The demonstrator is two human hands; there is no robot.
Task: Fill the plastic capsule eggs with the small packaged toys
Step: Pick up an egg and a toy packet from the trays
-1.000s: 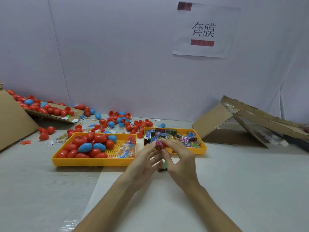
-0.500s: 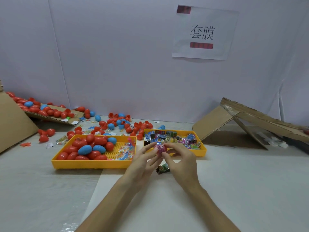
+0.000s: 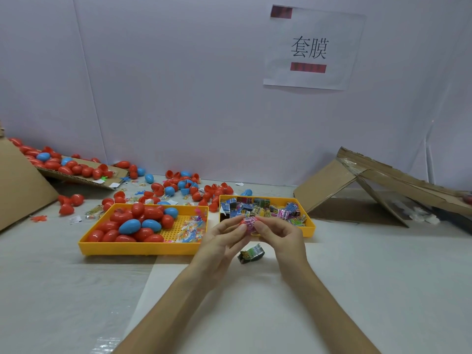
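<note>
The left hand (image 3: 219,242) and the right hand (image 3: 284,237) met above the near middle of the surface (image 3: 383,282), raised just in front of the near edge of the right yellow tray (image 3: 309,227). The fingers (image 3: 229,225) of the left hand and those of the right were curled and together pinched a pink packaged toy (image 3: 249,223); a red piece showed at its left side, and whether it was an egg half could not be told. A second packaged toy (image 3: 251,253), green and dark, lay on the surface directly below the hands, apart from both trays. The right yellow tray held a heap of packaged toys (image 3: 258,209). The left yellow tray (image 3: 143,248) stood just beside it, with a narrow gap between their walls, and held red and blue capsule eggs (image 3: 130,226) on its left side and clear toy packets (image 3: 191,227) on its right. Loose eggs (image 3: 178,185) lay scattered behind the trays, up to the back wall. Folded cardboard (image 3: 329,185) bounded the right rear, and a cardboard panel (image 3: 20,185) bounded the left edge. The widest open surface lay to the right of the right hand and in front of both trays.
</note>
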